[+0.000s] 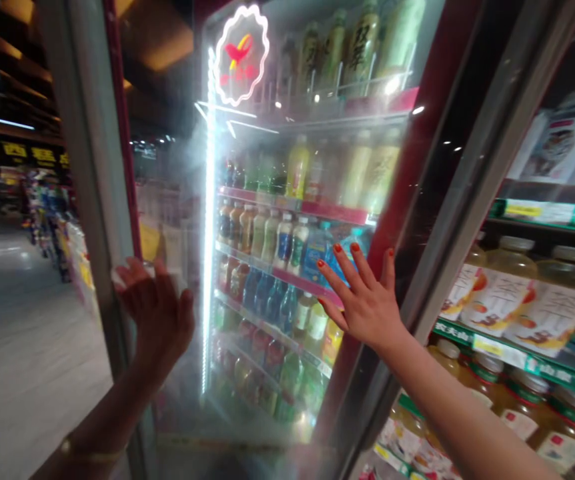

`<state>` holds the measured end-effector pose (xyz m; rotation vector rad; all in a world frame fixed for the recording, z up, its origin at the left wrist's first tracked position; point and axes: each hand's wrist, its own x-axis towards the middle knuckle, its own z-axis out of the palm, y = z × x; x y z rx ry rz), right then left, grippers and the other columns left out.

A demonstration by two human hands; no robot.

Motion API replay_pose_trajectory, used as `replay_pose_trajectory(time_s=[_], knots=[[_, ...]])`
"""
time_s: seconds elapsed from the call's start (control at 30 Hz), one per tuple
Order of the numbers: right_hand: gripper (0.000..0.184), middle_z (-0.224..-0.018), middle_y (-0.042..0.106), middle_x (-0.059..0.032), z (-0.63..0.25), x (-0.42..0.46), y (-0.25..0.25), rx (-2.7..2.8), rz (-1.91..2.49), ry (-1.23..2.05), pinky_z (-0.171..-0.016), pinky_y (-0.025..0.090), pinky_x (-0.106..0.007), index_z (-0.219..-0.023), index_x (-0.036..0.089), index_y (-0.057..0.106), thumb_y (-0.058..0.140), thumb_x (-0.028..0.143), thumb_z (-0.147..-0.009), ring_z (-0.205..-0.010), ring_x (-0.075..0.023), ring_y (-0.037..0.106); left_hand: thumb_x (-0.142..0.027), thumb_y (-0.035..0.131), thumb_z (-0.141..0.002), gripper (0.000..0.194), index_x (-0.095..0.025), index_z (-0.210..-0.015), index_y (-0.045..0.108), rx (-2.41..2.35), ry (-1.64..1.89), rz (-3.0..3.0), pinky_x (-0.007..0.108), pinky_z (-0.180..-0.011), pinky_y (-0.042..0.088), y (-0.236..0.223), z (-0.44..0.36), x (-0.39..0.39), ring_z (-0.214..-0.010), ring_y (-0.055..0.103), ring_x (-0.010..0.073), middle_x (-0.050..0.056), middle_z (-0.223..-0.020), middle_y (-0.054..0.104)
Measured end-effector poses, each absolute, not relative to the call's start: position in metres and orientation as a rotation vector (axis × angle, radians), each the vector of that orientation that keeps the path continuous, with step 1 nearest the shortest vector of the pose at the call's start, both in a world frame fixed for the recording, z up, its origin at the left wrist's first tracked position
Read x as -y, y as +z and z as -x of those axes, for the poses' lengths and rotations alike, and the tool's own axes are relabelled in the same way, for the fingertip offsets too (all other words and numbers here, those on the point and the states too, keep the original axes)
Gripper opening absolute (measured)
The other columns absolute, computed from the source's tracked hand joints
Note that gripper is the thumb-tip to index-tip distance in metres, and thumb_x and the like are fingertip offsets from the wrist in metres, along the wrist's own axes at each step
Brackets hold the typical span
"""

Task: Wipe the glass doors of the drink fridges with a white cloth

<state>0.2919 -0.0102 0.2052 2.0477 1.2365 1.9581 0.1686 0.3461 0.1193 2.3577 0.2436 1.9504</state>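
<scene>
Left hand (155,310) and right hand (366,300) have the glass door (180,397) between them.

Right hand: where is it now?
In the head view, the right hand is right of centre, spread over the glass door, just left of its right metal frame.

Remotely, I see amber drink bottles (497,303) lining green-edged shelves (562,375) right of the grip; a yellow-lettered sign (17,152) and pale flooring (32,360) lie left.
</scene>
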Motion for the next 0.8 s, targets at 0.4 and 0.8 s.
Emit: replay_pose_trajectory(time_s=[0.4,0.8], knots=[[0.084,-0.185,0.036,-0.0084,-0.301,0.009,0.203,-1.151,-2.084,1.947,-0.142,-0.004,-0.066,-0.181,0.035,0.017,0.058,0.056,-0.11,-0.171,-0.0338,0.036,-0.031,0.046,-0.109,0.084,-0.012,-0.179,0.003,-0.099,1.988,-2.439,0.082,-0.137,0.002,0.093,-0.198,-0.35,-0.175,-0.014,0.0442,0.027,-0.186,-0.006],[0.087,-0.182,0.043,-0.0095,-0.298,0.007,0.164,-1.061,-2.216,1.975,-0.138,0.017,-0.073,-0.181,0.034,0.017,0.061,0.049,-0.108,-0.168,-0.0388,0.04,-0.031,0.04,-0.11,0.085,-0.012,-0.178,-0.008,-0.465,1.971,-2.244,0.09,-0.132,0.001,0.04,-0.214,-0.299,-0.172,-0.019,0.0468,0.029,-0.183,-0.018]])
